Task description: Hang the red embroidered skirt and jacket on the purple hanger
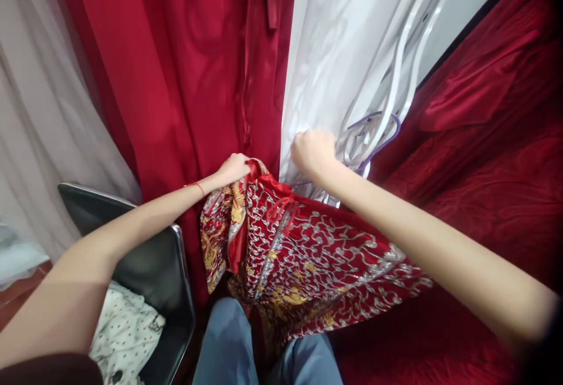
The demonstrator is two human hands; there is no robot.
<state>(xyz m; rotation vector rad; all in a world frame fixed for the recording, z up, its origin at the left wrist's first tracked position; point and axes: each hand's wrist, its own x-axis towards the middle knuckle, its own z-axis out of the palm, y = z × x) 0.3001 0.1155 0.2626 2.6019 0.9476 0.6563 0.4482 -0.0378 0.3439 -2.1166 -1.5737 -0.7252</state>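
A red garment (pixel 316 250) with silver and gold embroidery and a tied red ribbon hangs above the person's knees. At its upper left edge, my left hand (pixel 235 169) is closed around the fabric. My right hand (pixel 313 153) is raised above the garment's waist edge, in front of white cloth, with its fingers curled; whatever they hold, if anything, is hidden. Just right of that hand hang a purple hanger (pixel 396 132) and several white hangers (pixel 398 74).
A red curtain (pixel 211 68) hangs ahead, beside white cloth (pixel 338 39). Dark red fabric (pixel 492 115) covers the right side. On the left, a black chair (pixel 165 279) holds dotted white clothing (pixel 127 326), with a pale curtain (pixel 44 97) behind.
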